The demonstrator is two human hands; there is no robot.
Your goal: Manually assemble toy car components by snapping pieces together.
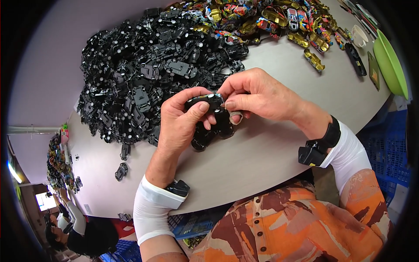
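Over at the near side of the pale surface (262,166), the person has a small toy car (208,100) up between both hands, just in front of the heap. The left hand (176,115) has its fingers clamped along the car, thumb on the near side, which I take to be what steadies it. The right hand (262,96) has thumb and forefinger pinched together at the car's right end, probably because that end wants finer handling. Just under the hands are dark, rounded pieces (214,131), too shadowed for me to make out. The black car undersides (142,98) lie heaped ahead and to the left, the gold and coloured car shells (275,17) at the far right of them; I'd guess they're kept mostly apart by kind so either is easy to pick out. One gold shell (314,60) sits loose nearer the right arm, likely strayed. The green bowl (388,65) stands at the right edge, out of the way.
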